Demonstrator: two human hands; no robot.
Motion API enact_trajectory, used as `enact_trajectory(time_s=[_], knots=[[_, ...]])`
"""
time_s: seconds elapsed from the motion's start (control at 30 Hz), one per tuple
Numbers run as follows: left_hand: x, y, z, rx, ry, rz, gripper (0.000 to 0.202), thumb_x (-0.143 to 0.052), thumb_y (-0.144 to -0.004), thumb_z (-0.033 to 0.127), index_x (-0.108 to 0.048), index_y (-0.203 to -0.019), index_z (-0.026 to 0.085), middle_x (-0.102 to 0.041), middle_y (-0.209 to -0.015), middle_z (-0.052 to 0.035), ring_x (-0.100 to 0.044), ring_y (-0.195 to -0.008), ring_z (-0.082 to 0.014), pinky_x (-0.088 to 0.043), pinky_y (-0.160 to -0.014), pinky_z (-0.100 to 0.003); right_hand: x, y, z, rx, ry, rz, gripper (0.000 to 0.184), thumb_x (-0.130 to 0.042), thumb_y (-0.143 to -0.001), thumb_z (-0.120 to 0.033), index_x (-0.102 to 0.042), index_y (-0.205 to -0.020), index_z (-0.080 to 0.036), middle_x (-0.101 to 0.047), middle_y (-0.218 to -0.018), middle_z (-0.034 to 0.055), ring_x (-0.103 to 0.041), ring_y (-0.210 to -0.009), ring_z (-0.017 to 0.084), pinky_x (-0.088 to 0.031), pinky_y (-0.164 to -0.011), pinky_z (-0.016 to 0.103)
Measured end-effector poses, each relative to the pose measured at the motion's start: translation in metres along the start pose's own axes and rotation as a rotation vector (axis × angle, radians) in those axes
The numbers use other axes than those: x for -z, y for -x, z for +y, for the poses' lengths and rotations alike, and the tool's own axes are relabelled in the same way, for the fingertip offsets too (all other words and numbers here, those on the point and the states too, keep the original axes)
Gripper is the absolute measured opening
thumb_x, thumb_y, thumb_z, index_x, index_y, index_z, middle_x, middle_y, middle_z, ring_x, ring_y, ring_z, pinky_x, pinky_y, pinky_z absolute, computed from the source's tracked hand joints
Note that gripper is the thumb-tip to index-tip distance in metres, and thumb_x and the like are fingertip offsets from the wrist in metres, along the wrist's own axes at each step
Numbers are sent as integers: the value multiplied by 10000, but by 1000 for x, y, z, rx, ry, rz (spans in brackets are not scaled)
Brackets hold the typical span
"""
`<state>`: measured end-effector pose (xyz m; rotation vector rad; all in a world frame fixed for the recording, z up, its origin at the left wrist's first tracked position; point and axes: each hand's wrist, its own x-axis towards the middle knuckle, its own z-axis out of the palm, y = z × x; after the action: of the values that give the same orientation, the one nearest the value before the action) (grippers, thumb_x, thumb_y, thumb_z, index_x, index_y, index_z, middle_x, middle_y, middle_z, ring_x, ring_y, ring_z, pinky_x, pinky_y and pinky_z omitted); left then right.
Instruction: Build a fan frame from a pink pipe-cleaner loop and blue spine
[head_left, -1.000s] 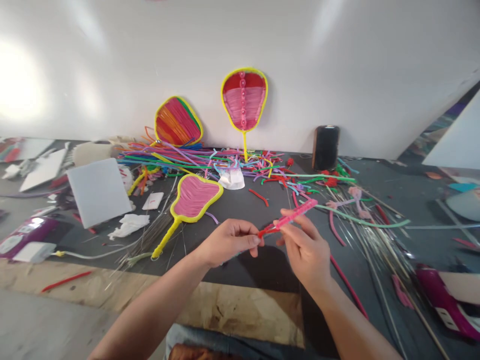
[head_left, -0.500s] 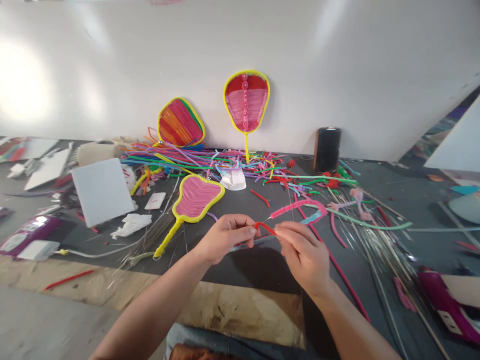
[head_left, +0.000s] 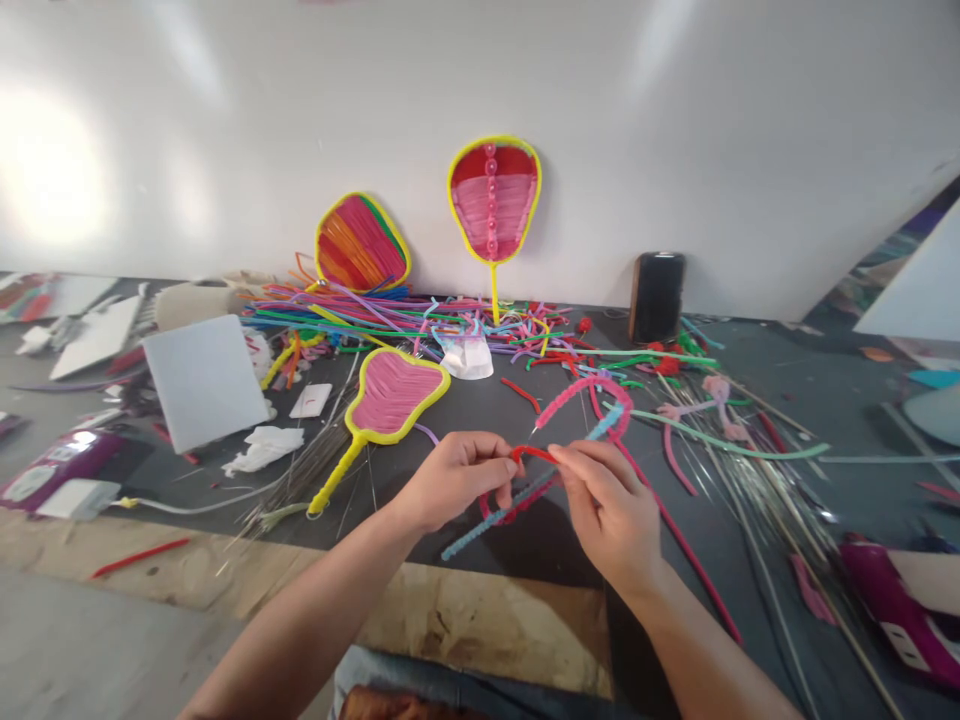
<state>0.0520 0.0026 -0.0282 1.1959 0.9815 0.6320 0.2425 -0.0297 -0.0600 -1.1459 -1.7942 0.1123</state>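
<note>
Between my two hands a short red pipe cleaner [head_left: 537,454] is stretched, bent near its left end. My left hand [head_left: 466,478] pinches that bent end between thumb and fingers. At the other end, my right hand [head_left: 606,505] grips it with thumb and forefinger. Around and beneath the hands is a pink pipe-cleaner loop [head_left: 574,388], partly hidden, with a bare wire tip showing near the red piece. A light blue pipe cleaner [head_left: 469,533] runs diagonally along the loop, passing under my hands. Just to the left lies a pink fan with a yellow rim [head_left: 397,395].
Two more yellow-rimmed fans, one striped [head_left: 362,245] and one pink and red [head_left: 493,200], lean at the white wall. Loose pipe cleaners [head_left: 360,318] heap behind. A phone [head_left: 657,298] stands upright at back right. Metal wires [head_left: 757,510] and a purple tool [head_left: 900,610] lie right.
The pink loop and light blue pipe cleaner have shifted and turned, so the blue one now sticks out below my left hand. Both hands keep hold of the red pipe cleaner, nearly in place.
</note>
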Motion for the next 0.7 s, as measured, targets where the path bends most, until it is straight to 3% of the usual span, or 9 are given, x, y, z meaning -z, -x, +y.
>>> enact_trajectory(time_s=[0.1,0.2,0.3,0.37,0.5,0.7], knots=[[-1,0,-1,-4,-4,9,223,-612,-780,346,-636,-754,126,-629,-530,-7,-435,-451,-66,-290,-481,-200,-3,0,-3,-51,-169,-60,269,-480,-894,-119,-643,-1072,-238,-679,-922,57,-673,-717,141,-573,-685,277],[1,-1,-3,-20,41,34,225,-624,-771,350,-647,-766,126,-635,-546,-17,-471,-486,-80,-295,-497,-208,-5,2,-7,-158,-259,-131,231,-490,-904,-156,-628,-1073,-233,-695,-885,34,-630,-535,99,-556,-560,234],[4,-3,-5,-31,112,28,247,-641,-765,370,-649,-770,124,-632,-556,-22,-481,-500,-86,-301,-516,-218,-5,3,-8,-282,-243,-180,211,-515,-905,-211,-618,-1088,-227,-712,-814,8,-590,-432,81,-520,-471,204],[6,-4,-5,-31,145,9,261,-652,-764,385,-646,-769,124,-623,-552,-18,-465,-497,-81,-290,-515,-219,-4,2,-6,-296,-164,-172,203,-545,-890,-250,-628,-1073,-215,-725,-823,19,-642,-506,111,-543,-524,222],[6,-4,-2,-46,219,-7,286,-661,-766,409,-630,-741,126,-592,-537,-5,-466,-512,-76,-306,-532,-211,-2,-1,3,-147,6,-89,153,-561,-881,-228,-651,-1004,-219,-738,-888,42,-703,-738,166,-557,-692,263],[7,-5,-3,-83,190,73,235,-617,-795,365,-611,-714,144,-546,-494,24,-416,-470,-61,-296,-524,-206,5,-6,7,136,226,-97,175,-593,-847,-131,-660,-989,-207,-698,-827,51,-624,-746,181,-501,-725,306]])
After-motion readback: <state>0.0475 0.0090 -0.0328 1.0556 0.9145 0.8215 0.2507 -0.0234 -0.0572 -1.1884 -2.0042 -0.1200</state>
